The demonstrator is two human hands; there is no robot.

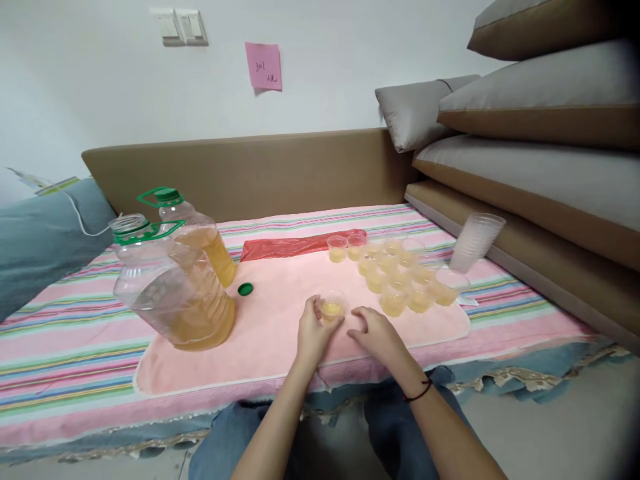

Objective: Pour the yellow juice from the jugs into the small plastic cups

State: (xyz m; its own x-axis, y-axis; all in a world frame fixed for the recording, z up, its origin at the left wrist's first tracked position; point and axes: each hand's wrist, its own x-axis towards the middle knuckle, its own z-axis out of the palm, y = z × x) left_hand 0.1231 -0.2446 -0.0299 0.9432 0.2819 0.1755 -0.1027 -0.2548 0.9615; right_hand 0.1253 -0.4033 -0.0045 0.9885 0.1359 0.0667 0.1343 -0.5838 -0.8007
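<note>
In the head view my left hand (315, 333) is wrapped round a small clear plastic cup (332, 308) with pale yellow liquid in it. My right hand (377, 333) is just right of that cup, thumb and fingers apart, holding nothing. Farther right, several similar cups of yellow liquid (393, 304) stand close together on a pink cloth (280, 320). At the left is a large uncapped bottle (195, 313), partly filled with yellow liquid. A green cap (245, 289) lies beside it.
Behind the open bottle stands a second bottle (220, 257) with a green cap. A red plastic bag (285, 248) lies flat at the back. A tilted stack of clear cups (477, 241) leans near the piled cushions (540, 163) on the right.
</note>
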